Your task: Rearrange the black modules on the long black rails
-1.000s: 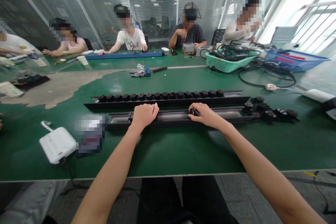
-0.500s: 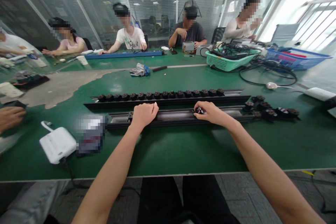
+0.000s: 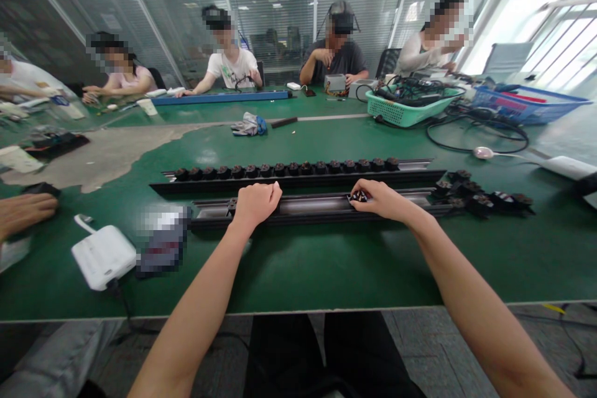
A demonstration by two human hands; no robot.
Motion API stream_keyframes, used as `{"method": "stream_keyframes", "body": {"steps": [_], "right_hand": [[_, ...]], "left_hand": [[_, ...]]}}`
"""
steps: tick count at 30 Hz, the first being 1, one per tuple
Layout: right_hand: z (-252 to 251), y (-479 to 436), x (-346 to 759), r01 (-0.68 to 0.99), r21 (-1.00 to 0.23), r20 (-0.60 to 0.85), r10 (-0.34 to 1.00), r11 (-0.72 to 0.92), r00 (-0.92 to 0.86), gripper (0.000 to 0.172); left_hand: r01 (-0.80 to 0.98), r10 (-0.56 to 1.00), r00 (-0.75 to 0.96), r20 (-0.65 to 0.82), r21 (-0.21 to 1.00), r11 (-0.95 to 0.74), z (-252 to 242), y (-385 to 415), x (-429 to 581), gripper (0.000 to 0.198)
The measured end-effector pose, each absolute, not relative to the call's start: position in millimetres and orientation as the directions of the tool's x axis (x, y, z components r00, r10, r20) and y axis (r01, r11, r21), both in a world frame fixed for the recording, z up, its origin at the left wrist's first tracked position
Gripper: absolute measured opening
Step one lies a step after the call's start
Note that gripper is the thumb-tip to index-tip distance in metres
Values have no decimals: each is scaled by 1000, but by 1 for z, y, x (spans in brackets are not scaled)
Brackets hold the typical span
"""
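A long black rail lies across the green table in front of me. My left hand is closed in a fist over the rail's left part, next to a small black socket module seated in it. My right hand pinches a small black socket module down in the rail's channel. Behind lies a second black rail filled with a row of several black socket modules. A pile of loose black modules sits at the near rail's right end.
A white box and a blurred device lie at the left. Another person's hand rests at the far left edge. A green basket of cables, a blue tray and a looped cable stand at back right. Several people sit opposite.
My right hand has slid the small module to the right along the near rail. My left hand has stayed put. Another person's hand has come in at the far left.
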State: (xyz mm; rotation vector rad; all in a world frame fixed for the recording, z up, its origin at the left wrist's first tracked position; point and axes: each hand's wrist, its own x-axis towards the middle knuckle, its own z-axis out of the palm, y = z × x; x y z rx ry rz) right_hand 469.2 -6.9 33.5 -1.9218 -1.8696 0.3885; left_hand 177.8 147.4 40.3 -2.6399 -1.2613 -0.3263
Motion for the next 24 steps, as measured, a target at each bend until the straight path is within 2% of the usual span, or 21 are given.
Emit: {"method": "stream_keyframes", "body": {"steps": [24], "right_hand": [[36, -16, 496, 883, -464, 38, 995, -67, 95, 21]], "left_hand": [[784, 741, 609, 282, -73, -617, 41, 147, 178, 65]]}}
